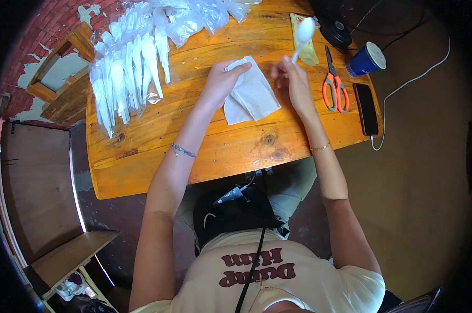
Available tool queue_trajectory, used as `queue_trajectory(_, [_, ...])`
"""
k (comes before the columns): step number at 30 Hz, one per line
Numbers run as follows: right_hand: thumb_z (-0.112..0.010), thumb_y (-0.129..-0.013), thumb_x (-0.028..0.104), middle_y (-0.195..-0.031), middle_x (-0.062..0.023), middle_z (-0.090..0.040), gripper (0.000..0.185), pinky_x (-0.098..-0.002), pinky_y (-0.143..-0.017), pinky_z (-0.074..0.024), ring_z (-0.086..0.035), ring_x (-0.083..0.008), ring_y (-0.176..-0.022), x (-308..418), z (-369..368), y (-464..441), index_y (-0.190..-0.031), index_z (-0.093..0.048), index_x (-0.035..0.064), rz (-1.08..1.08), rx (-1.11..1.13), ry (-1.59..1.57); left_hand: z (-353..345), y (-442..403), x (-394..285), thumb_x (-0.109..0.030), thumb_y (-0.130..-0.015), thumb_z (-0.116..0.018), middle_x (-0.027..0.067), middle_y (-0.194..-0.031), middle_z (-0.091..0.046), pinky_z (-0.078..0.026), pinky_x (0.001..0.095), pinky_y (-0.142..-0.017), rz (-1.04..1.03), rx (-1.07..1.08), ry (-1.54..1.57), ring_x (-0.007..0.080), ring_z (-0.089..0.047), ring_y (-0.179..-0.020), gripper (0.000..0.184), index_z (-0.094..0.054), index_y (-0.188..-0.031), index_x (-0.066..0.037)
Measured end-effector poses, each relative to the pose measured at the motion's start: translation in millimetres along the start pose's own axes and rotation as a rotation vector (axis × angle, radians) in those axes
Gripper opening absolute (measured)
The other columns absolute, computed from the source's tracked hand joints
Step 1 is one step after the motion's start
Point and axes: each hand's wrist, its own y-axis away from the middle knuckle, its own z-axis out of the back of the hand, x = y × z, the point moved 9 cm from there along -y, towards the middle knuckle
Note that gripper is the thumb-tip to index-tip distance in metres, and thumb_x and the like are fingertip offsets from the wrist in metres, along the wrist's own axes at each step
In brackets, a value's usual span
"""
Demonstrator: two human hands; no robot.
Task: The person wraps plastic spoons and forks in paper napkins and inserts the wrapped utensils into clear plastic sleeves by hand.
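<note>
My left hand (224,78) grips a white paper napkin (251,99) by its upper left part, thumb on top. The napkin hangs over the wooden table, its folds partly visible. In my right hand (293,81) is a white plastic spoon (304,32), held by the handle with its bowl pointing up and away from me. The fingers of that hand are closed around the handle's lower end. A small gap separates my right hand from the napkin's right edge.
Wrapped sets of white plastic cutlery (124,73) lie at the table's left. Clear plastic bags (194,15) sit at the back. On the right are orange-handled scissors (334,86), a yellow packet (307,49), a blue cup (364,60) and a phone (366,109) with a white cable (403,89).
</note>
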Motion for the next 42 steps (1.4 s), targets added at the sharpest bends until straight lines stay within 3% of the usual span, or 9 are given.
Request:
queue_trajectory(4, [-0.044, -0.094, 0.022, -0.067, -0.0135, -0.053, 0.028, -0.0344, -0.055, -0.0393, -0.051, -0.0226, -0.057, 38, -2, 36, -0.086, -0.055, -0.0016, 0.049, 0.001, 0.518, 5, -3, -2, -0.015, -0.084, -0.061, 0.0108, -0.092, -0.065, -0.05, 0.0261, -0.068, -0.023, -0.001, 0.036, 0.0153, -0.064, -0.079, 0.029, -0.059, -0.104, 0.006])
queue_trajectory(5, [-0.043, -0.094, 0.021, -0.072, -0.0194, -0.056, 0.027, -0.038, -0.059, -0.0421, -0.055, -0.0327, -0.063, 50, -9, 48, -0.094, -0.055, -0.0021, 0.16, -0.008, 0.564, 4, -3, -2, -0.015, -0.084, -0.061, 0.0112, -0.092, -0.065, -0.05, 0.0261, -0.069, -0.027, 0.0, 0.046, 0.0155, -0.064, -0.08, 0.029, -0.058, -0.105, 0.006])
queue_trajectory(8, [-0.043, -0.094, 0.02, -0.08, -0.0221, -0.058, 0.026, -0.0401, -0.065, -0.0436, -0.056, -0.0377, -0.07, 59, -17, 68, -0.099, -0.055, -0.0014, 0.105, -0.024, 0.668, 4, 1, -7, -0.011, -0.086, -0.057, 0.0118, -0.088, -0.065, -0.05, 0.0275, -0.062, -0.022, -0.067, 0.078, 0.0168, -0.064, -0.072, 0.024, -0.059, -0.1, 0.008])
queue_trajectory(12, [-0.043, -0.093, 0.018, -0.09, -0.0242, -0.055, 0.031, -0.041, -0.07, -0.0432, -0.055, -0.0369, -0.078, 56, -19, 75, -0.115, -0.052, -0.0024, 0.293, -0.063, 0.679, -1, -1, -3, -0.017, -0.089, -0.052, 0.015, -0.098, -0.062, -0.051, 0.0305, -0.071, 0.014, 0.032, 0.218, 0.02, -0.063, -0.083, 0.03, -0.055, -0.107, 0.007])
queue_trajectory(17, [-0.044, -0.092, 0.015, -0.086, -0.0216, -0.05, 0.035, -0.0413, -0.071, -0.0425, -0.052, -0.0362, -0.075, 40, -21, 79, -0.122, -0.048, -0.0047, 0.124, -0.094, 0.729, -23, 7, -14, -0.024, -0.093, -0.045, 0.0185, -0.123, -0.052, -0.042, 0.0353, -0.095, 0.137, 0.35, 0.663, 0.0255, -0.053, -0.111, 0.044, -0.042, -0.125, 0.005])
queue_trajectory(20, [-0.046, -0.091, 0.013, -0.088, -0.021, -0.05, 0.036, -0.0391, -0.073, -0.042, -0.052, -0.0338, -0.078, 32, -20, 77, -0.123, -0.047, -0.0053, 0.14, -0.13, 0.66, -28, 11, -28, -0.024, -0.092, -0.046, 0.0185, -0.129, -0.046, -0.036, 0.0368, -0.101, 0.105, 0.38, 0.63, 0.0264, -0.048, -0.117, 0.048, -0.036, -0.13, 0.004])
queue_trajectory(23, [-0.047, -0.09, 0.013, -0.091, -0.0203, -0.05, 0.037, -0.0366, -0.077, -0.0411, -0.051, -0.0312, -0.082, 30, -18, 74, -0.123, -0.046, -0.0054, 0.139, -0.133, 0.556, -27, 11, -29, -0.018, -0.089, -0.05, 0.0181, -0.129, -0.047, -0.037, 0.0356, -0.101, -0.031, 0.397, 0.333, 0.0257, -0.048, -0.117, 0.049, -0.036, -0.131, 0.004])
queue_trajectory(30, [-0.047, -0.091, 0.019, -0.099, -0.0116, -0.052, 0.033, -0.0273, -0.084, -0.0384, -0.051, -0.0193, -0.094, 9, -17, 68, -0.115, -0.053, -0.0036, -0.106, 0.001, 0.454, -31, 19, -39, -0.007, -0.084, -0.054, 0.0175, -0.126, -0.049, -0.041, 0.0371, -0.097, -0.069, 0.39, 0.291, 0.0257, -0.049, -0.116, 0.049, -0.038, -0.129, 0.004])
queue_trajectory(42, [-0.063, -0.081, 0.009, -0.077, -0.0129, -0.06, 0.018, -0.0275, -0.056, -0.0435, -0.055, -0.0159, -0.064, 35, -15, 46, -0.093, -0.06, -0.0033, 0.256, -0.124, 0.409, -22, 16, -32, 0.0, -0.083, -0.051, 0.0162, -0.119, -0.055, -0.044, 0.0346, -0.094, -0.054, 0.273, 0.181, 0.0238, -0.054, -0.109, 0.041, -0.045, -0.123, 0.007])
